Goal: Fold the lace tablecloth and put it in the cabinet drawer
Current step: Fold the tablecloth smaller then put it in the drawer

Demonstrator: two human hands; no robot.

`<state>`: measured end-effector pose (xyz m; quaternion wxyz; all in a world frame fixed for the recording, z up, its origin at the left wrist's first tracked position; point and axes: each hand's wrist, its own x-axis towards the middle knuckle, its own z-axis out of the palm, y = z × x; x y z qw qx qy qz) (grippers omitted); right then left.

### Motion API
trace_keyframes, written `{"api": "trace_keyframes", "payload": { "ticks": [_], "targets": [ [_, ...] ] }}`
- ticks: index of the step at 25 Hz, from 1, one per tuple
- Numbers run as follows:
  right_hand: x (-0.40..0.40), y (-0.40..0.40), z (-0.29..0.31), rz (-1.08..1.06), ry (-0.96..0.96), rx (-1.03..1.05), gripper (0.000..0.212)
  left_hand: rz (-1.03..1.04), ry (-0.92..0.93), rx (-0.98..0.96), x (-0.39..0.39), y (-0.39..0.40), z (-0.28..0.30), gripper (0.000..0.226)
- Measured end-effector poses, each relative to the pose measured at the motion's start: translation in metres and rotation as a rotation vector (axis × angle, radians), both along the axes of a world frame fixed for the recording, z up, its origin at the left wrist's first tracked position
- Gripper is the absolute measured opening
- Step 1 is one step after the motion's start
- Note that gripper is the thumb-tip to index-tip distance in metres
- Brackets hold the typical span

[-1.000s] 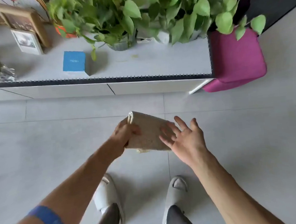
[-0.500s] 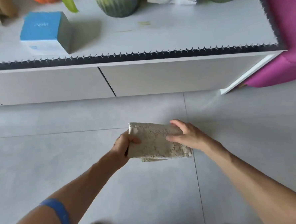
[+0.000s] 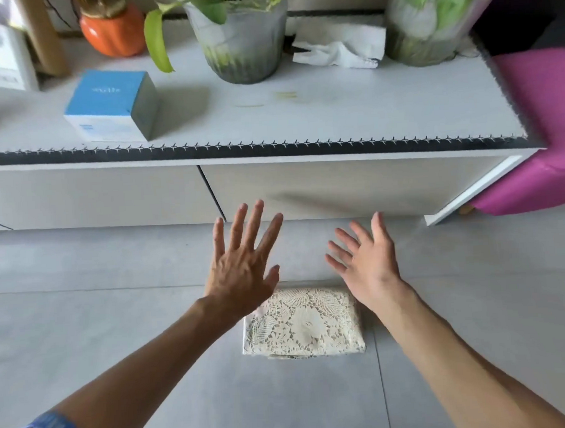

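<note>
Lace tablecloth (image 3: pixel 302 323) lies folded on floor; left hand (image 3: pixel 241 269) and right hand (image 3: pixel 367 263) spread, empty. Careless regrasp risks unfolding.

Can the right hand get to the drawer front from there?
Probably yes. The right hand is open and empty, stretched toward the closed drawer with only bare floor between. The folded tablecloth lies on the floor below the hands, out of the way.
</note>
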<state>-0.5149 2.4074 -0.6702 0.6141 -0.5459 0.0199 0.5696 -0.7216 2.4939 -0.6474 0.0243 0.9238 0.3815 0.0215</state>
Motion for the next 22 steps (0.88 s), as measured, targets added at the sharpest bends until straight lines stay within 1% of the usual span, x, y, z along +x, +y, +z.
{"api": "trace_keyframes", "payload": {
  "ticks": [1, 2, 4, 7, 10, 11, 14, 15, 20, 22],
  "targets": [
    [0.008, 0.012, 0.005, -0.124, 0.179, 0.049, 0.084, -0.020, -0.045, 0.077, 0.009, 0.011, 0.013, 0.086],
    [0.015, 0.022, 0.009, -0.203, 0.287, 0.091, 0.084, -0.043, -0.073, 0.137, 0.016, 0.020, 0.023, 0.086],
    [0.016, 0.037, 0.009, -0.290, 0.387, 0.110, 0.087, -0.071, -0.063, 0.188, 0.023, 0.024, 0.035, 0.088],
    [0.013, 0.049, 0.002, -0.373, 0.402, 0.082, 0.090, -0.059, 0.015, 0.184, 0.013, 0.018, 0.037, 0.091],
    [0.026, 0.048, -0.007, -0.450, 0.411, 0.134, 0.091, -0.066, 0.028, 0.208, -0.006, 0.019, 0.038, 0.093],
    [0.027, 0.045, -0.011, -0.443, 0.403, 0.124, 0.090, -0.068, 0.026, 0.221, -0.012, 0.020, 0.039, 0.094],
    [0.031, 0.040, -0.023, -0.421, 0.336, 0.077, 0.073, -0.033, -0.024, 0.224, -0.025, 0.015, 0.044, 0.093],
    [0.031, 0.038, -0.023, -0.411, 0.325, 0.064, 0.072, -0.030, -0.031, 0.222, -0.026, 0.013, 0.047, 0.093],
    [0.037, 0.035, -0.015, -0.329, 0.290, 0.049, 0.081, -0.047, -0.042, 0.237, -0.022, 0.006, 0.058, 0.094],
    [0.036, 0.035, -0.014, -0.327, 0.275, 0.026, 0.079, -0.042, -0.066, 0.253, -0.018, 0.014, 0.065, 0.094]
  ]
}}
